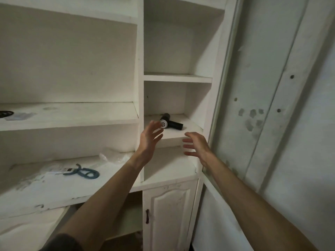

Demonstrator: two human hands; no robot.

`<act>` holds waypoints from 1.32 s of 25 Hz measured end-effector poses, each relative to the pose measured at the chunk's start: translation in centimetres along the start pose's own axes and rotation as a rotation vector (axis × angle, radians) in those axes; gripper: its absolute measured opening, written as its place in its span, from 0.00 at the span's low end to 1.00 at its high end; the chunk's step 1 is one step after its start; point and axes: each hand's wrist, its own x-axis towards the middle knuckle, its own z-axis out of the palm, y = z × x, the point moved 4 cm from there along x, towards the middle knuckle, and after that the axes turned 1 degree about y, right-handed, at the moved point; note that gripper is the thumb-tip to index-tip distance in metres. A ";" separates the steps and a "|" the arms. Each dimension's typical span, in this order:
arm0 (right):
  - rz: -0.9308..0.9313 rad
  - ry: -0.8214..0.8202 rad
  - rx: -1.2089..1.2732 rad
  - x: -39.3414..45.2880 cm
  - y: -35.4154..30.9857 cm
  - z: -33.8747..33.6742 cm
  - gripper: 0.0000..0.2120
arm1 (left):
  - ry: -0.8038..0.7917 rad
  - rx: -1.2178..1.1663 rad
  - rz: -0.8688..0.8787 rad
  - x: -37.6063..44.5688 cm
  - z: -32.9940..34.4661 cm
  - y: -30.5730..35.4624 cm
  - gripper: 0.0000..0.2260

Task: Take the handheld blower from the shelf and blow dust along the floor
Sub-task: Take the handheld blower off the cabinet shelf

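A small black handheld blower (171, 122) with a pale round grille lies on its side on a white shelf (188, 132) in the narrow right-hand column of a white shelving unit. My left hand (149, 138) is raised just in front of the blower's grille end, fingers spread, holding nothing. My right hand (195, 144) hovers at the shelf's front edge, a little lower and to the right of the blower, also open and empty. Neither hand touches the blower. The floor is out of view.
A wider counter (54, 189) on the left carries a blue curled strap (85, 172), crumpled clear plastic (112, 156) and white packaging. A dark round object (5, 114) sits on the left middle shelf. Below is a cabinet door (170, 214); a scuffed white wall panel (272, 115) stands on the right.
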 end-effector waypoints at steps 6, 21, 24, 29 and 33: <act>-0.044 0.023 -0.028 6.5 -1.9 2.4 0.05 | 0.025 0.018 -0.011 6.6 -0.8 -0.7 0.14; -0.295 0.022 -0.559 22.4 -2.8 7.2 0.20 | 0.089 0.127 -0.002 17.2 -0.5 -3.8 0.21; -0.339 -0.042 -0.754 24.9 -2.5 8.4 0.21 | 0.117 0.148 0.011 18.4 -0.3 -4.2 0.14; -0.379 -0.110 -1.095 27.2 -1.5 9.9 0.18 | 0.145 0.218 0.018 19.4 -0.4 -4.9 0.23; -0.317 -0.112 -1.153 28.5 -1.0 10.5 0.20 | 0.169 0.218 0.039 19.8 -0.6 -5.6 0.23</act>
